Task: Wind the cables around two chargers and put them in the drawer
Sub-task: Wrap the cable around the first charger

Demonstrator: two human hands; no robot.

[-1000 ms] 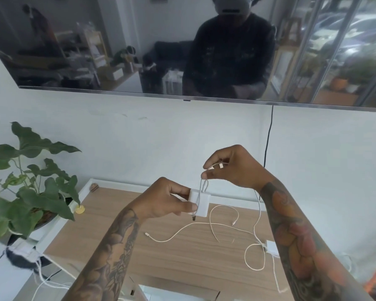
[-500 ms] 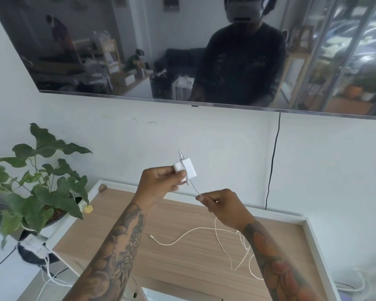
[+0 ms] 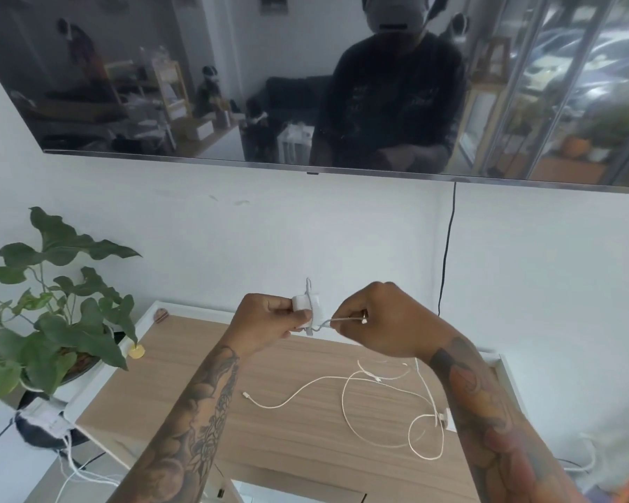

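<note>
Honestly, the nearest worry lies on the wooden top [image 3: 305, 448] right in front of the person: the loose cable [image 3: 345, 404] sprawls there in overlapping loops, with its free plug end [image 3: 246, 395] lying off to the left. If the winding pull comes fast, I think those loops could cinch into a knot or drag across the second charger [image 3: 448, 420], which sits mostly hidden behind the right forearm, near the table's right edge. A snag there might tug it off.

A little farther out, the left hand [image 3: 266, 319] is closed around the first charger [image 3: 307, 309], held up above the table, thumb and fingers clamped on its body. A turn or so of cable already crosses it, and a small loop sticks up above the block. The right hand [image 3: 382, 321] pinches the cable just beside the charger, fingers tight on a short taut stretch. The turns look loose to me; if tension slackens, they could slip off the smooth corners and undo themselves. Pulling too hard risks a sharp kink where the cable leaves the charger.

Beyond the hands, the potted plant [image 3: 51, 321] stands at the left, well apart from the cable. No open drawer is clearly in view, so I cannot tell where it lies.
</note>
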